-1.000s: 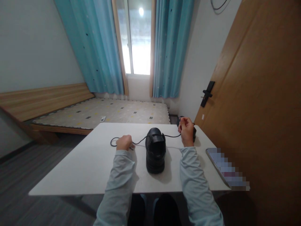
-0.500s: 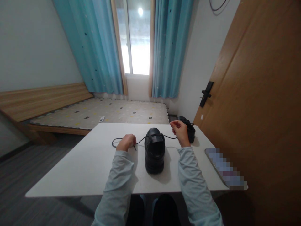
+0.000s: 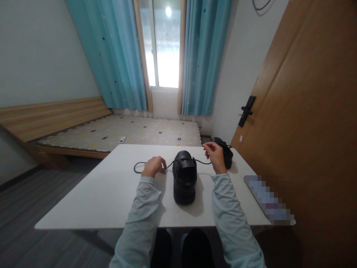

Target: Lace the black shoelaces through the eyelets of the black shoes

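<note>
A black shoe (image 3: 184,190) stands on the white table, its heel towards me. Its dark lace (image 3: 139,167) runs out to both sides and makes a loop at the left. My left hand (image 3: 153,166) is low over the table left of the shoe, fingers curled down around the lace; the fingertips are partly hidden. To the right of the shoe my right hand (image 3: 215,154) is raised, thumb and fingers pinched on the lace, which passes behind the palm. Just beyond that hand sits a second black shoe (image 3: 228,158), partly covered by it.
A flat device with a blurred screen (image 3: 267,199) lies at the right of the white table (image 3: 92,197). Behind the table is a bed (image 3: 139,130) with a small white remote (image 3: 122,140). A wooden door (image 3: 304,111) stands at the right.
My left hand has shifted slightly right, closer to the shoe, and its fingers have moved along the lace. My right hand keeps its pinch. The whole view has shifted slightly.
</note>
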Action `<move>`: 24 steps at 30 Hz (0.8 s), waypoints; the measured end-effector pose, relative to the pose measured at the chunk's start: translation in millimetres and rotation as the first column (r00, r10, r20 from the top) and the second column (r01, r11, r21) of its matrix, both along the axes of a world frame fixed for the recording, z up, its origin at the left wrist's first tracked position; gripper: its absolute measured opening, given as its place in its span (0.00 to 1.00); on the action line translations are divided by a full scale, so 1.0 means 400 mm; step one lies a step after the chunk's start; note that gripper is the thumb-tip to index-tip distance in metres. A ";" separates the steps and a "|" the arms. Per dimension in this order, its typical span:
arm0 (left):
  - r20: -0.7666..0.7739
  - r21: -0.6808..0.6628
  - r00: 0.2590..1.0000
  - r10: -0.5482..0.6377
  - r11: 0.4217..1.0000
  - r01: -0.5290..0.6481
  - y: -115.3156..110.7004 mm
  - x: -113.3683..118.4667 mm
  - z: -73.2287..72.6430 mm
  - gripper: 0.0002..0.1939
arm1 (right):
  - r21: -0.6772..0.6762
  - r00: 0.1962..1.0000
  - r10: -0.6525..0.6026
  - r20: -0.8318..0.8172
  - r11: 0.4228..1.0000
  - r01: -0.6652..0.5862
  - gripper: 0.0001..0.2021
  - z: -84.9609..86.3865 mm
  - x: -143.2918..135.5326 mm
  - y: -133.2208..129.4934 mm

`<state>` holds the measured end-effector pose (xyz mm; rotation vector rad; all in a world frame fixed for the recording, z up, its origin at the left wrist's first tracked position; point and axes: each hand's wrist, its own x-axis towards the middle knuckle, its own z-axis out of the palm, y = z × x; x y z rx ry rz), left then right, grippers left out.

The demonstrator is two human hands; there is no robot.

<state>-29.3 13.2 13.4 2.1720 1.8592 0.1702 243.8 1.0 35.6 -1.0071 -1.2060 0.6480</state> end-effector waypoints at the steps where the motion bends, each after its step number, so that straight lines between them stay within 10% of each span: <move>1: 0.001 -0.006 1.000 0.003 1.000 -0.003 -0.002 0.000 0.002 0.11 | -0.004 1.000 0.013 -0.009 1.000 -0.013 0.11 0.001 -0.002 -0.002; 10: -0.006 -0.035 0.998 0.058 0.998 -0.058 -0.003 -0.004 0.001 0.07 | -0.037 0.985 0.161 0.064 0.987 -0.159 0.13 0.015 -0.041 -0.024; 16: 0.193 -0.043 0.975 -0.113 0.991 0.124 -0.012 0.004 0.024 0.05 | -0.023 0.978 0.162 0.133 0.987 -0.160 0.12 0.005 -0.054 -0.018; 24: 0.678 0.288 0.699 -0.227 0.957 0.031 -0.015 0.045 0.071 0.15 | 0.015 0.970 0.130 0.205 0.991 -0.136 0.09 -0.002 -0.084 -0.022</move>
